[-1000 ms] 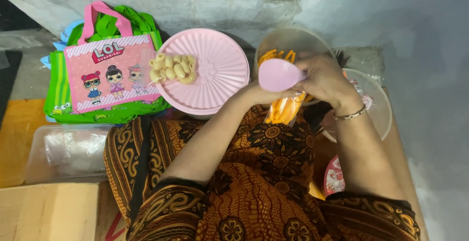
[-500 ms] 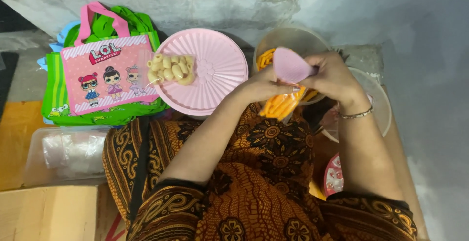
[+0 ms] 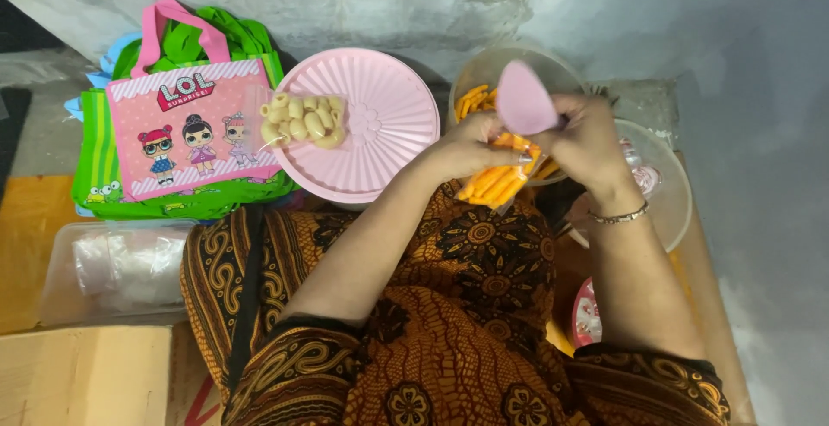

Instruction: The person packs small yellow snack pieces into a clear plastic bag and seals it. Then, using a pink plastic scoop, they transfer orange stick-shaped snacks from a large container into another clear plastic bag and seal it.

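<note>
Pink scoop (image 3: 525, 98) has risen; right-hand fingers (image 3: 577, 124) pinch it; left fingers (image 3: 484, 137) pinch snack bag (image 3: 494, 180).

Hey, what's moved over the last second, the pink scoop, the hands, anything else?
The pink scoop rose from low over the small bag of orange sticks and tilted up, in front of the clear bowl. The right hand kept hold of it; the left hand kept the bag. The pink lid, its packet of pale snacks and the cartoon bag stayed put.

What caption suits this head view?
Left hand holds a small bag of orange snacks; right hand tips a pink scoop.
</note>
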